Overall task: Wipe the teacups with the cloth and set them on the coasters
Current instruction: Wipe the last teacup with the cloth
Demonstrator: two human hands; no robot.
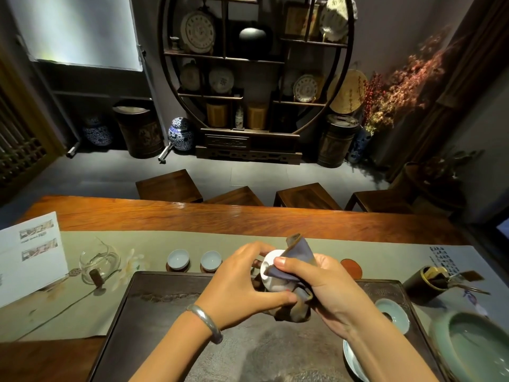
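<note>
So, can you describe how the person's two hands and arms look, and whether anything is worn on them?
Both forearms are bare, with no sleeves in view. The left hand has a smooth silver bangle on its wrist. The right hand shows no jewellery or glove; its thumbnail is short and unpainted.

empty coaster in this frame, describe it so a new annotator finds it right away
Start at the dark tea tray on the green table runner. Along the tray's far edge runs a row of coasters; two at the left hold pale blue teacups. The empty coaster lies right of the right hand: a bare reddish-orange disc, with no cup on it.
</note>
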